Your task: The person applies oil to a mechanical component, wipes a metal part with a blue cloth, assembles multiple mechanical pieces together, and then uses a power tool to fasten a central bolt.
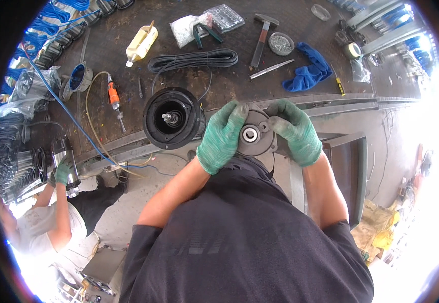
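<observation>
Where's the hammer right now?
In the head view, the hammer lies on the bench, upper right of centre, between the coiled black cable and round dish.

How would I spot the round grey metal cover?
Find the near edge of the dark workbench, then the green-gloved left hand and right hand. Between them is the round grey metal cover. Unlike the round black housing leftward, it bears a bright silver ring.

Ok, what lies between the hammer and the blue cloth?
In the head view, a round dish of small parts lies between the hammer and the blue cloth, with a slim silver tool lower in the picture.
</observation>
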The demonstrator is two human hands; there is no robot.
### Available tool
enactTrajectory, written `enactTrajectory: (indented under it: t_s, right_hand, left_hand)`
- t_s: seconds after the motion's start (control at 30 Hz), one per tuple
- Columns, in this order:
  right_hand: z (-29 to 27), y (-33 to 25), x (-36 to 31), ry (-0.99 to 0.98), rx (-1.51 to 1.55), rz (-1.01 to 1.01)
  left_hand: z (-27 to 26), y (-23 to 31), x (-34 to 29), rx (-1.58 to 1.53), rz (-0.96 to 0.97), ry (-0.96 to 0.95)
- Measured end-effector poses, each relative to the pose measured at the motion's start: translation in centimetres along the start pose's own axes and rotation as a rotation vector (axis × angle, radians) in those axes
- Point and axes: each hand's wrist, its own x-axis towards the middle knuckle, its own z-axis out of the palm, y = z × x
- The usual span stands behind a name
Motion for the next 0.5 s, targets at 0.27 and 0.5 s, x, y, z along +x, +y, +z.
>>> enactTrajectory:
  t_s: [0.27,0.5]
  right_hand:
    - [-1.4,1.5,-0.4,0.058,0.176,0.107]
    - [-2.8,2.1,-0.4,0.033,0.321,0.081]
  left_hand:
    - [-1.5,0.8,0.2,-0.778,-0.377,-0.247]
    - [-1.9,1.8,-0.1,-0.259,-0.205,-0.311]
